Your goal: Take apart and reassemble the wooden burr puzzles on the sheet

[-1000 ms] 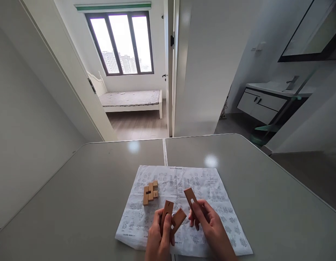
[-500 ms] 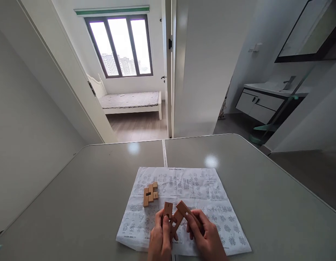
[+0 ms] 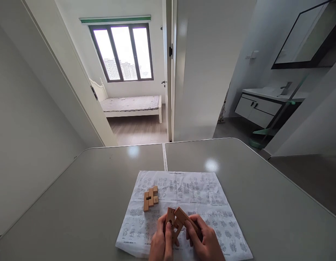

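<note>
Above the lower middle of a printed instruction sheet [image 3: 203,188], both hands hold notched wooden puzzle pieces close together. My left hand [image 3: 162,239] is closed around an upright wooden puzzle piece [image 3: 170,214], thumb along its face. Between the hands, a second wooden piece [image 3: 178,225] slants and is partly hidden by fingers. My right hand [image 3: 204,235] grips a tilted wooden puzzle piece [image 3: 184,216], whose upper end meets the left one. Several more wooden pieces [image 3: 151,198] lie side by side on the sheet's left part.
The sheet lies on a grey table [image 3: 83,203] with a seam [image 3: 164,156] down its middle. Past the far edge, a doorway shows a bed [image 3: 132,104] and a window. At right are a washbasin cabinet [image 3: 260,105] and a mirror.
The tops of the two held pieces have come together, closing the gap between them. The whole view has shifted slightly; the pieces on the sheet have stayed put.
</note>
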A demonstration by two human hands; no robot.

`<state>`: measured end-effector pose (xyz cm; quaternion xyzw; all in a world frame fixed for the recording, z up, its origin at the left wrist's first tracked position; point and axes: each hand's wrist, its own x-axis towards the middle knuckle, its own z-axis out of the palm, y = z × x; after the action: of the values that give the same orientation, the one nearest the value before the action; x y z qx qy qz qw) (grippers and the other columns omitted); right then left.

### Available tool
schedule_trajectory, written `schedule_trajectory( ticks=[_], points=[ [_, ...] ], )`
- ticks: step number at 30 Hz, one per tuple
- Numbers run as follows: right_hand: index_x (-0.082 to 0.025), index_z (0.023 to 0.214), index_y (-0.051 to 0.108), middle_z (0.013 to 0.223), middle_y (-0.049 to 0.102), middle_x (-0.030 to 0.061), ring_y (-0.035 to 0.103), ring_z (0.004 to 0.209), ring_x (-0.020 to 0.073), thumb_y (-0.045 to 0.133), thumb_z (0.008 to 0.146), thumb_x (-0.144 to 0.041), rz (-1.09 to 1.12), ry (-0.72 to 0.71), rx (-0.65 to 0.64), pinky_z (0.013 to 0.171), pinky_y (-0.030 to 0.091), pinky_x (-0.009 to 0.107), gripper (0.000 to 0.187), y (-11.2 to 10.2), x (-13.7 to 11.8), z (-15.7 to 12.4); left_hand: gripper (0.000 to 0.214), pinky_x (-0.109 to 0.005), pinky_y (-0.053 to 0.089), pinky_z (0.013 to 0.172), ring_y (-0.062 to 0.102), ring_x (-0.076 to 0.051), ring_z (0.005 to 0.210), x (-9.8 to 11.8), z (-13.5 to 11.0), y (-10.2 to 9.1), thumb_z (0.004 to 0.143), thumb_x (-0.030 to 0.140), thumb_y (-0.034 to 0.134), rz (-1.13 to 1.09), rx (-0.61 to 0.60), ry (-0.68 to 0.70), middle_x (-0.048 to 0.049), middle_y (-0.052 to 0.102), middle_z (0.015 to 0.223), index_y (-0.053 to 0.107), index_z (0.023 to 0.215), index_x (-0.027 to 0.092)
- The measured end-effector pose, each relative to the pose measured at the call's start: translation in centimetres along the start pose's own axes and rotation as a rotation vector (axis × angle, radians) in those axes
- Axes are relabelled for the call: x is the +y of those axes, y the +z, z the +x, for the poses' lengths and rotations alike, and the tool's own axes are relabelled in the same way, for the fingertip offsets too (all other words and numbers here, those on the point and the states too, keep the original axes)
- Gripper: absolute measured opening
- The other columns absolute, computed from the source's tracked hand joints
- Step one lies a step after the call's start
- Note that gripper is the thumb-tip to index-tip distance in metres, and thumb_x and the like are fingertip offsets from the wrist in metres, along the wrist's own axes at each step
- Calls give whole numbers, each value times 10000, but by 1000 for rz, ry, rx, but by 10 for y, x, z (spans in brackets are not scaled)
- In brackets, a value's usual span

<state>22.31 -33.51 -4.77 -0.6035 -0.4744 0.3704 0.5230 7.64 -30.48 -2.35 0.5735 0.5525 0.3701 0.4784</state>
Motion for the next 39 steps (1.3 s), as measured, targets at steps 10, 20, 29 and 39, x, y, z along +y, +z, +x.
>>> schedule_trajectory(
  ticks=[10,20,29,39],
  points=[
    [-198,908,650,629,644,6,599,544,165,505,1002,-649,2,-29,-3,549,460,242,483,0,0,1,708,-339,569,675,676,-243,612,2,-1,1,963,767,369,18,9,27,-49,696,684,625,1240,168],
    [-202,881,662,611,625,5,583,528,175,502,984,-686,14,-8,8,546,461,256,521,-1,-8,1,702,-338,564,672,647,-230,582,7,-1,2,949,773,422,-24,15,34,-43,678,669,659,1220,170],
    [-203,902,655,616,629,4,595,522,174,503,984,-686,21,-2,1,530,452,251,513,-1,-9,1,689,-332,554,660,647,-234,584,4,0,2,953,767,416,-9,23,53,-49,691,690,664,1216,180],
    [-198,890,672,603,595,-4,534,507,162,499,988,-686,-5,-7,16,498,431,248,527,-3,-5,1,695,-307,532,601,672,-235,620,4,-2,5,941,776,434,-22,35,2,-53,697,685,663,1214,180]
  ],
)
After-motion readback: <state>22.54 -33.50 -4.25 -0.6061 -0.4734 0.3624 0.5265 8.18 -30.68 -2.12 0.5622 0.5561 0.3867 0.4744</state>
